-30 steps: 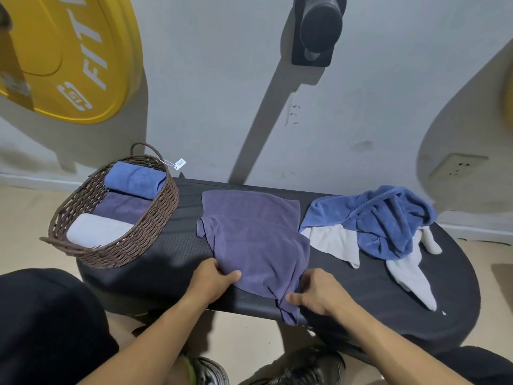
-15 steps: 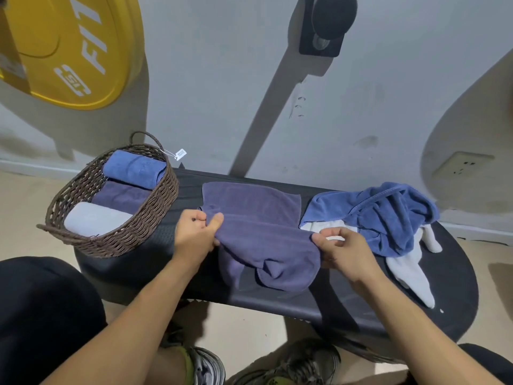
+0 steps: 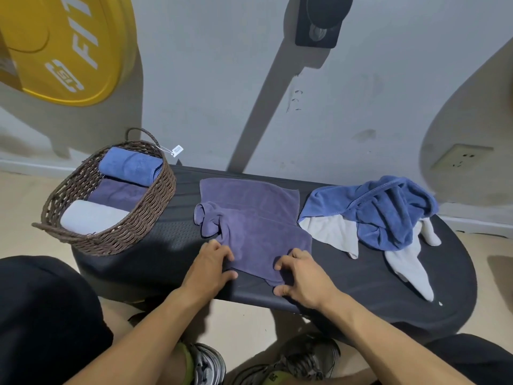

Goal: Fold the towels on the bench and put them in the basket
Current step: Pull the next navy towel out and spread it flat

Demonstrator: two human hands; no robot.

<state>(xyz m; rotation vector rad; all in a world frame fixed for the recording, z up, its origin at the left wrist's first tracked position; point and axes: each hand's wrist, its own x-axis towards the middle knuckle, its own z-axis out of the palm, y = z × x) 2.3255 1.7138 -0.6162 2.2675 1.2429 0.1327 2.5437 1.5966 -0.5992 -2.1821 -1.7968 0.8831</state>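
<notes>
A purple towel (image 3: 255, 218) lies half folded in the middle of the black bench (image 3: 361, 279), its left corner bunched. My left hand (image 3: 211, 266) pinches its near left edge. My right hand (image 3: 302, 276) pinches the near right corner, thumb under the cloth. A brown wicker basket (image 3: 155, 215) stands on the bench's left end and holds a rolled blue towel (image 3: 130, 165), a purple one and a white one. On the right lies a crumpled blue towel (image 3: 388, 215) over a white towel (image 3: 408, 268).
A grey wall stands close behind the bench, with a yellow weight plate (image 3: 63, 48) at upper left and a socket (image 3: 460, 158) at right. My knees and shoes (image 3: 302, 359) are below the bench's front edge.
Both hands came back from mid-towel to the near edge and now grip the near edge. The folded layer now lies flatter on the bench.
</notes>
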